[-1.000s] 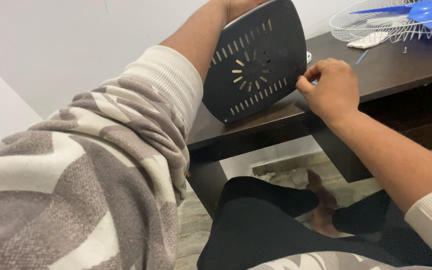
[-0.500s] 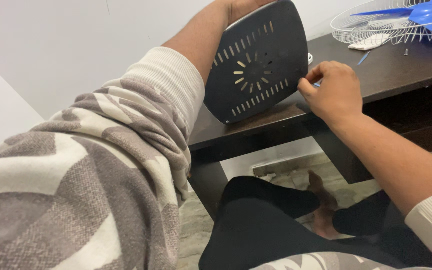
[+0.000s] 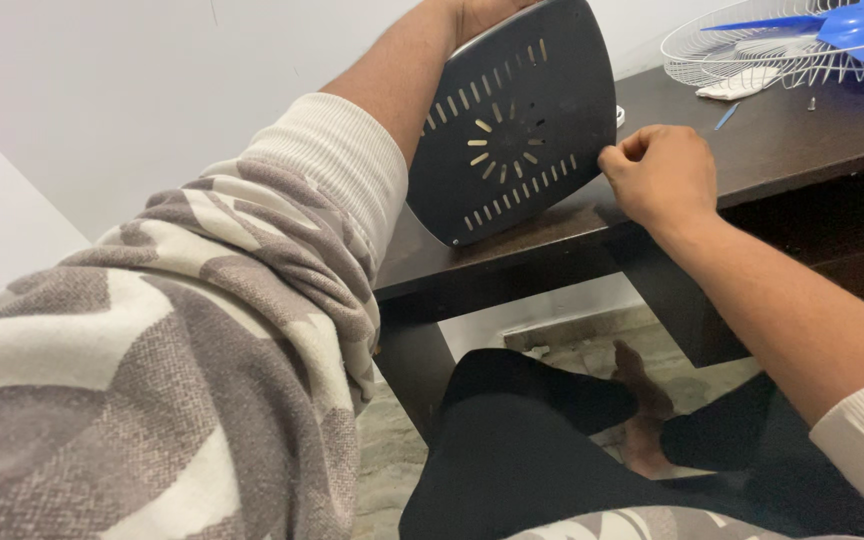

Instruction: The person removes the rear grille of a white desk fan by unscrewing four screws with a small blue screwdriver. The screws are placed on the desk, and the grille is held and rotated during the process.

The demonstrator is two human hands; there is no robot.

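Right hand (image 3: 660, 175) has curled tighter, fingers pinched by the base's (image 3: 517, 115) edge; left hand (image 3: 480, 12) grips its top, tilted on the desk (image 3: 752, 150) edge.

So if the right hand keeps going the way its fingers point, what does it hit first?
The right hand points left, its fingertips already at the right edge of the dark vented base plate propped on the table. It would likely meet that edge first, though depth is unclear.
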